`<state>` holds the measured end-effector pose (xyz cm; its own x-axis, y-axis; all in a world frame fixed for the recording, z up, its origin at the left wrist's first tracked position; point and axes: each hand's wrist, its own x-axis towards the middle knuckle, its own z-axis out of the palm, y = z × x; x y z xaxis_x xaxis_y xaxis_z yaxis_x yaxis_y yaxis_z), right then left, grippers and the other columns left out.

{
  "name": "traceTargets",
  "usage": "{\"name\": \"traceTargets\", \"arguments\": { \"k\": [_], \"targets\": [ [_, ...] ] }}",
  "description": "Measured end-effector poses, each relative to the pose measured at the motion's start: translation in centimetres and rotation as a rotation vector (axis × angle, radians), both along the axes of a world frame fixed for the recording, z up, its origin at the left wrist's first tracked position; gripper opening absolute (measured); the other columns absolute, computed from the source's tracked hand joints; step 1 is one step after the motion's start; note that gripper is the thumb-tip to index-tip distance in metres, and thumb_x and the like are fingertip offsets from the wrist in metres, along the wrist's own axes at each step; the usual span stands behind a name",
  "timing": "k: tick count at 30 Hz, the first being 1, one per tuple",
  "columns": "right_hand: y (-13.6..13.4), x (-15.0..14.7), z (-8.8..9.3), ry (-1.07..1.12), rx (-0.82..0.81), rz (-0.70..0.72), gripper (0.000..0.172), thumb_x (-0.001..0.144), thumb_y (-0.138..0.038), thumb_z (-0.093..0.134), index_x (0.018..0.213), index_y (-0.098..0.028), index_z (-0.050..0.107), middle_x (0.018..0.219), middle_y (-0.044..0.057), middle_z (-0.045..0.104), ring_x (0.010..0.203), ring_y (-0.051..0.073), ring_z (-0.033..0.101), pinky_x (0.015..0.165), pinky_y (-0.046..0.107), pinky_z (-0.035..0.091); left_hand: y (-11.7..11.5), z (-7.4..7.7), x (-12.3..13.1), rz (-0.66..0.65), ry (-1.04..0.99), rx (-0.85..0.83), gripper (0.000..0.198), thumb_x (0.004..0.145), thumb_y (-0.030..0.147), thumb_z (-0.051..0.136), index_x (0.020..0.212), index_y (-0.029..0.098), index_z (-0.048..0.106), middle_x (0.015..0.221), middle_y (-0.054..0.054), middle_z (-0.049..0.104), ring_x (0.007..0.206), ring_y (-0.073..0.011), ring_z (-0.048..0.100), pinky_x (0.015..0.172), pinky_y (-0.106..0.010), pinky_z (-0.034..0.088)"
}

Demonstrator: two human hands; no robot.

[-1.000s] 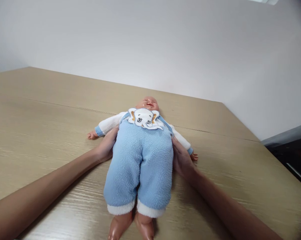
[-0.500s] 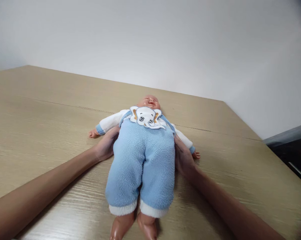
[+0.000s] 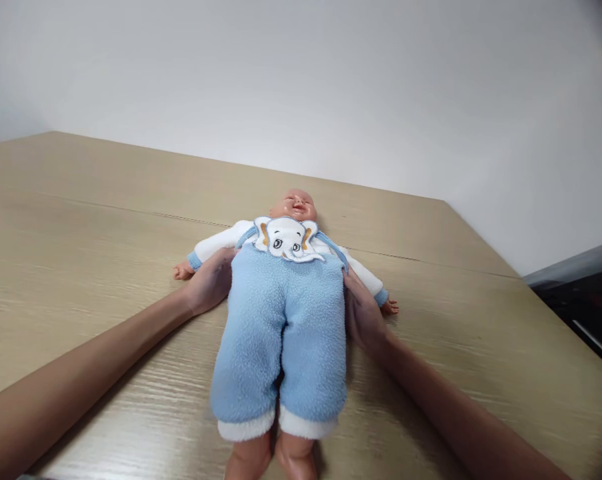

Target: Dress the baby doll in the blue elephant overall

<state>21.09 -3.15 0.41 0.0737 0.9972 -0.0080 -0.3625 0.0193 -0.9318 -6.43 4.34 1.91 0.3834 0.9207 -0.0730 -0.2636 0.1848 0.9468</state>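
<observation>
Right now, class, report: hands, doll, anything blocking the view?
Left hand, right hand: against doll, either side. Doll: face-up on table. Blocking: doll hides part of each grip.

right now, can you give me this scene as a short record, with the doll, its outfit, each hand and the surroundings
doll: the doll lies face up, head away from the camera, feet cut off by the picture's lower edge
outfit: blue trousers with white cuffs, white sleeves, elephant patch on the chest
left hand: left hand against the doll's side, fingers partly hidden
right hand: right hand against the opposite side, fingers partly hidden
surface: wooden table
background: pale wall
</observation>
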Motion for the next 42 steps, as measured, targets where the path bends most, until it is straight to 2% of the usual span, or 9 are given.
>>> {"name": "traceTargets", "arguments": {
  "k": [4, 7, 10, 14, 17, 25, 29, 37, 42],
  "targets": [
    [0.0, 0.2, 0.0, -0.050, -0.001, -0.030, 0.044, 0.093, -0.054, 0.075, 0.133, -0.035, 0.074, 0.144, 0.002, 0.076, 0.151, 0.031, 0.057, 0.128, 0.050, 0.044, 0.1, -0.1, -0.2, 0.035, -0.048, -0.066, 0.025, 0.082, 0.045, 0.076, 0.093, 0.022, 0.074, 0.097, -0.007, 0.080, 0.111, -0.0381, 0.072, 0.097, -0.047, 0.058],
    [0.0, 0.5, -0.3, -0.095, -0.010, -0.076, 0.042, 0.092, -0.054, 0.075, 0.130, -0.035, 0.075, 0.143, 0.001, 0.075, 0.148, 0.029, 0.058, 0.131, 0.047, 0.039, 0.2, -0.3, -0.3, 0.040, -0.087, 0.003, 0.035, 0.088, 0.048, 0.077, 0.110, 0.021, 0.077, 0.108, -0.009, 0.080, 0.117, -0.0358, 0.069, 0.103, -0.045, 0.054],
    [-0.1, 0.7, -0.5, -0.119, 0.025, -0.082, 0.033, 0.094, -0.047, 0.073, 0.124, -0.033, 0.074, 0.135, 0.000, 0.076, 0.137, 0.027, 0.062, 0.127, 0.043, 0.041, 0.3, -0.6, -0.5, 0.029, -0.079, 0.107, 0.036, 0.093, 0.050, 0.076, 0.114, 0.021, 0.075, 0.108, -0.009, 0.076, 0.109, -0.0301, 0.067, 0.096, -0.039, 0.052],
    [-0.3, 1.1, 0.0, -0.138, 0.112, -0.060, 0.010, 0.095, -0.037, 0.072, 0.100, -0.029, 0.070, 0.097, -0.001, 0.068, 0.096, 0.022, 0.063, 0.095, 0.034, 0.052, 0.1, -0.3, -1.5, 0.022, 0.084, 0.318, 0.036, 0.094, 0.054, 0.081, 0.093, 0.020, 0.069, 0.089, -0.002, 0.061, 0.085, -0.0190, 0.054, 0.078, -0.030, 0.042],
    [-0.1, 1.7, 0.6, -0.258, 0.178, -0.047, 0.015, 0.099, -0.039, 0.070, 0.092, -0.027, 0.065, 0.085, -0.003, 0.054, 0.081, 0.019, 0.050, 0.078, 0.030, 0.044, -0.3, 0.7, -1.9, 0.004, 0.260, 0.478, 0.043, 0.098, 0.060, 0.075, 0.090, 0.020, 0.061, 0.087, 0.000, 0.053, 0.081, -0.0169, 0.046, 0.076, -0.030, 0.039],
    [1.5, 2.9, 1.2, -0.400, 0.085, 0.047, 0.037, 0.096, -0.062, 0.077, 0.103, -0.029, 0.063, 0.090, -0.003, 0.057, 0.085, 0.019, 0.052, 0.079, 0.030, 0.043, 0.1, 0.5, -1.4, -0.035, 0.501, 0.485, 0.043, 0.107, 0.065, 0.056, 0.107, 0.022, 0.058, 0.084, 0.003, 0.047, 0.076, -0.0168, 0.043, 0.072, -0.031, 0.037],
    [2.4, 3.2, 2.0, -0.467, 0.004, 0.122, 0.045, 0.087, -0.066, 0.084, 0.101, -0.027, 0.069, 0.097, -0.001, 0.066, 0.097, 0.022, 0.060, 0.091, 0.033, 0.046, 0.5, 0.3, -1.4, -0.068, 0.460, 0.496, 0.043, 0.106, 0.062, 0.060, 0.094, 0.021, 0.060, 0.085, 0.002, 0.046, 0.077, -0.0158, 0.042, 0.072, -0.030, 0.036],
    [4.6, 3.5, 5.8, -0.423, -0.016, 0.282, 0.038, 0.084, -0.056, 0.089, 0.098, -0.025, 0.071, 0.089, -0.002, 0.070, 0.080, 0.017, 0.060, 0.075, 0.030, 0.046, 0.8, 0.1, -1.4, 0.170, 0.352, 0.492, 0.045, 0.102, 0.065, 0.065, 0.091, 0.022, 0.063, 0.085, 0.000, 0.056, 0.079, -0.0174, 0.048, 0.073, -0.030, 0.037],
    [7.2, 0.9, 7.5, -0.587, 0.102, 0.182, 0.034, 0.087, -0.053, 0.081, 0.095, -0.023, 0.067, 0.085, -0.001, 0.069, 0.081, 0.018, 0.063, 0.078, 0.033, 0.049, 0.6, -0.8, -1.1, 0.272, 0.399, 0.569, 0.034, 0.106, 0.056, 0.064, 0.109, 0.022, 0.065, 0.098, -0.002, 0.063, 0.089, -0.0181, 0.057, 0.080, -0.032, 0.044]
  ]
}}
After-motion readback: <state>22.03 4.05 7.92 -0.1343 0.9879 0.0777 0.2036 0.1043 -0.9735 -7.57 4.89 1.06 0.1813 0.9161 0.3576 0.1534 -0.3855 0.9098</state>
